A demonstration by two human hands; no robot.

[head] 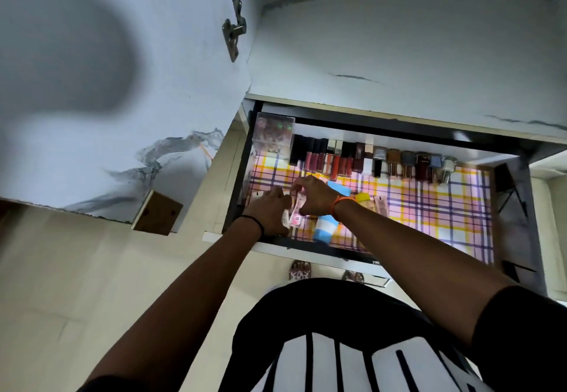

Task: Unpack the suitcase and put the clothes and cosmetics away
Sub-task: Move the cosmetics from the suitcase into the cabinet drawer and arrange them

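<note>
While we are reaching both arms into the open drawer (518,195), we are logging its contents as they lie on the plaid liner (429,207). Our left hand (270,210), at about nine o'clock in the drawer, is curling its fingers down over small white items at the left edge; what exactly it is gripping we cannot tell. Our right hand (313,193), just beside it and toward the centre, is pinching a pink-and-white tube (296,215) between thumb and fingertips, the tube hanging down toward the front rail. Item: a row of lip glosses and lipsticks (331,158) standing along the back wall at twelve o'clock. Item: a row of small capped bottles (414,164) running on toward two o'clock. Item: a clear lidded box (273,134) at eleven o'clock. Item: a blue-and-white tube (323,229) lying at six o'clock under our right wrist, with a yellow-capped bottle (363,200) and a flat beige stick (380,204) just beside the forearm. By our reckoning the cosmetics are well advanced, most of them already being ranked at the back, while the loose pieces at the front are still awaiting places. No suitcase and no clothes are showing, so we cannot judge that part.
</note>
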